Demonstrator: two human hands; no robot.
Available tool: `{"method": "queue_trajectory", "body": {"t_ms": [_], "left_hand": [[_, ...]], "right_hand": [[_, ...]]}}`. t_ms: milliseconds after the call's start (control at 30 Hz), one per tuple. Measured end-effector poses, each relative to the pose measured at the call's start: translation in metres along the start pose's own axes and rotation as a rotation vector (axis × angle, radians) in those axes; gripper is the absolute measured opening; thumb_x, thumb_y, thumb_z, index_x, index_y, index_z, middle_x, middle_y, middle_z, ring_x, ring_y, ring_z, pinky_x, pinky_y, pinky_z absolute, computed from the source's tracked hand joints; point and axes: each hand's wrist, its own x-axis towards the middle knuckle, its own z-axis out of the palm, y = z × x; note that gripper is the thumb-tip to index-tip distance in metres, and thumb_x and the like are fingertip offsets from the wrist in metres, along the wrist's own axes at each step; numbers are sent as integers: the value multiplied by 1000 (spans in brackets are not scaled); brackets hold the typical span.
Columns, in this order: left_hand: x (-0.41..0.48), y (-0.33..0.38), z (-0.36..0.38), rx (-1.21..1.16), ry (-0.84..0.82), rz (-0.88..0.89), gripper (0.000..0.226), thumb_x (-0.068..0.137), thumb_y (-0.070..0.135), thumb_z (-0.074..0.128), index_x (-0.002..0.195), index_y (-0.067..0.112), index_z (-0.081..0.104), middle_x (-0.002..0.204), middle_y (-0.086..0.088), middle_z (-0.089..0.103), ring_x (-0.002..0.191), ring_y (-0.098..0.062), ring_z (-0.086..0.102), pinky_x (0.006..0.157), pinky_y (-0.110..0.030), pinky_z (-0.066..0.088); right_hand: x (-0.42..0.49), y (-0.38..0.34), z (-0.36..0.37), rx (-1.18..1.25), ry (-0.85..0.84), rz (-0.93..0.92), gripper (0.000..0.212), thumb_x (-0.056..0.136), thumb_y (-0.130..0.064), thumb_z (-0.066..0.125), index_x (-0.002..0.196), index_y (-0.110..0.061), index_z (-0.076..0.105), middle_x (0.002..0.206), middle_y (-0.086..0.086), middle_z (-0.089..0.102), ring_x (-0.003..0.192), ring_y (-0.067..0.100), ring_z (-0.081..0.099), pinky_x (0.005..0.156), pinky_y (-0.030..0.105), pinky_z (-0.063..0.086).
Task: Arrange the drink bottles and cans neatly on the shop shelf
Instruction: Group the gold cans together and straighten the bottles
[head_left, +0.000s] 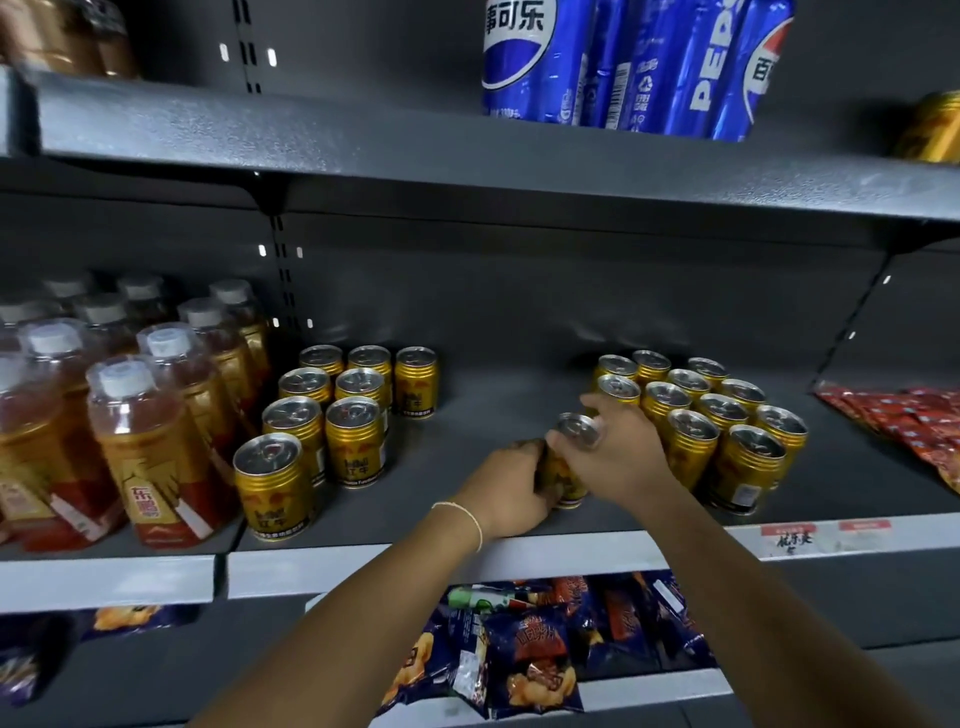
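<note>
On the middle shelf (493, 405), capped bottles of amber drink (150, 441) crowd the far left, with a block of upright gold cans (353, 441) just beside them. In the gap further right, the left hand (511, 486) curls its fingers round the lower body of a single gold can (566, 478), while the right hand (618, 457) grips the same can near its rim; it leans slightly, close to the shelf's front edge. Just beyond stands a second block of gold cans (727, 415), then red packets (914, 421) at the far right.
</note>
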Motion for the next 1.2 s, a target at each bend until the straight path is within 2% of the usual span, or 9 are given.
{"method": "queue_trajectory", "body": {"t_ms": [133, 333, 500, 633, 733, 833, 967, 1100, 1200], "left_hand": [[-17, -20, -15, -83, 90, -42, 48, 82, 37, 75, 120, 17, 54, 116, -2, 64, 105, -20, 60, 87, -32, 50], [-48, -47, -45, -187, 229, -95, 49, 75, 28, 82, 118, 17, 58, 109, 0, 68, 101, -16, 64, 88, -33, 54], [-74, -66, -72, -254, 326, -75, 50, 76, 24, 82, 120, 15, 60, 111, 1, 68, 102, -13, 63, 91, -32, 53], [-92, -79, -93, -205, 296, -10, 50, 76, 26, 83, 120, 18, 62, 114, 6, 67, 104, -8, 61, 91, -22, 49], [-103, -91, -112, -87, 237, 11, 47, 82, 22, 77, 126, 18, 61, 122, 2, 65, 112, -14, 59, 97, -28, 48], [-112, -105, -132, 8, 290, 14, 51, 90, 10, 60, 140, 18, 52, 136, -3, 58, 125, -20, 53, 105, -35, 45], [-114, -119, -143, 168, 312, -4, 54, 89, 6, 51, 142, 13, 47, 131, -12, 60, 119, -30, 55, 99, -41, 49], [-108, -130, -141, 395, 195, -43, 56, 94, 16, 46, 149, 9, 37, 154, -10, 38, 143, -26, 29, 120, -40, 21], [-102, -135, -140, 464, 172, -44, 53, 98, 23, 39, 150, 12, 36, 157, -5, 35, 146, -22, 24, 122, -43, 12]], "right_hand": [[-10, -27, 15, 172, -18, -14, 69, 75, -49, 80, 133, -19, 57, 107, -2, 68, 101, 15, 62, 85, 27, 50], [-19, -69, 38, 446, -74, 29, 66, 68, -44, 88, 124, -23, 61, 102, -7, 69, 98, 12, 67, 89, 33, 56], [-34, -91, 49, 806, -262, -59, 31, 77, -19, 85, 105, -21, 70, 95, -8, 77, 93, 8, 73, 71, 17, 55], [-43, -107, 54, 874, -316, -113, 23, 80, -10, 80, 98, -21, 72, 95, -5, 78, 91, 8, 73, 70, 17, 55], [-49, -115, 66, 899, -298, -121, 26, 80, -7, 80, 101, -20, 71, 97, -6, 77, 92, 7, 72, 71, 16, 55], [-55, -119, 81, 888, -261, -119, 28, 80, -8, 81, 99, -24, 70, 95, -12, 77, 90, 2, 71, 70, 12, 53], [-62, -121, 100, 856, -250, -84, 29, 79, -15, 83, 103, -27, 71, 98, -11, 77, 93, 5, 71, 75, 18, 56], [-71, -125, 118, 824, -225, -53, 32, 79, -19, 84, 105, -31, 70, 100, -13, 76, 95, 5, 71, 80, 24, 57], [-78, -129, 128, 802, -208, -69, 31, 79, -22, 83, 102, -37, 69, 100, -18, 75, 96, 2, 70, 78, 19, 56]]}}
